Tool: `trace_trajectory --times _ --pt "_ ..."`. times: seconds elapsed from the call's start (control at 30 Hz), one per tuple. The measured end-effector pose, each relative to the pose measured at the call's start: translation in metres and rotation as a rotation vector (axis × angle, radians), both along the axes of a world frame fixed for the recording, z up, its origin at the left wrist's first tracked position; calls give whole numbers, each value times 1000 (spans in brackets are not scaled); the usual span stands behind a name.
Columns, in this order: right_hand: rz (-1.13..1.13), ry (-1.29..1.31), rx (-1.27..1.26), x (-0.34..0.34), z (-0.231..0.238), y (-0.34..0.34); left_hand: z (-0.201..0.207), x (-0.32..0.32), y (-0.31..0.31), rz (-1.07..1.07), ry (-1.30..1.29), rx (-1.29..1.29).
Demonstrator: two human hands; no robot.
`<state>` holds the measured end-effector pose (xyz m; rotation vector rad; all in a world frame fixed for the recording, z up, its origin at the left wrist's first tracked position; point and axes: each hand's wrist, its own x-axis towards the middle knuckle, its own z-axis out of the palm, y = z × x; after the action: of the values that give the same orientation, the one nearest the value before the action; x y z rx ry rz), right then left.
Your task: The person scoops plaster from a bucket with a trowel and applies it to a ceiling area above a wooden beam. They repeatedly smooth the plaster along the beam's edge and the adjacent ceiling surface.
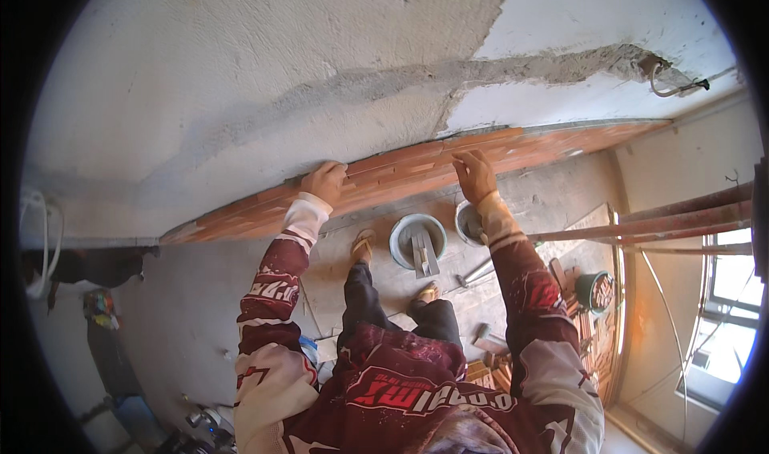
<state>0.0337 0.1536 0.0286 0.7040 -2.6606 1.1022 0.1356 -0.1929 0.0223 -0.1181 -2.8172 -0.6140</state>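
Note:
A band of thin orange-red brick tiles (392, 183) runs across the lower wall. My left hand (324, 183) is at its upper edge, left of centre, with the fingers curled in against it. Further right, my right hand (476, 175) is at the same band with its fingertips drawn together. Whatever either hand may be pinching is hidden or too small to name. Below and between my hands, a round bucket (394, 250) on the floor has a flat metal trowel (423, 250) lying across it.
A second bucket (465, 220) stands beside the first. A hammer (478, 273) lies on the floor. To the right are a green bucket of brick pieces (595, 291), stacked brick tiles (589, 338) and reddish poles (649, 226). A cable (669, 92) sticks out of the chased wall.

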Motion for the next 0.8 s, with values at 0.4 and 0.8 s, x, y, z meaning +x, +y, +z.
trace_trajectory --times 0.4,0.8 --pt "7 51 287 -42 -12 -39 -13 -12 -16 -140 -133 -169" --pt "68 110 419 -57 -6 -40 -17 -13 -8 -129 -65 -276"
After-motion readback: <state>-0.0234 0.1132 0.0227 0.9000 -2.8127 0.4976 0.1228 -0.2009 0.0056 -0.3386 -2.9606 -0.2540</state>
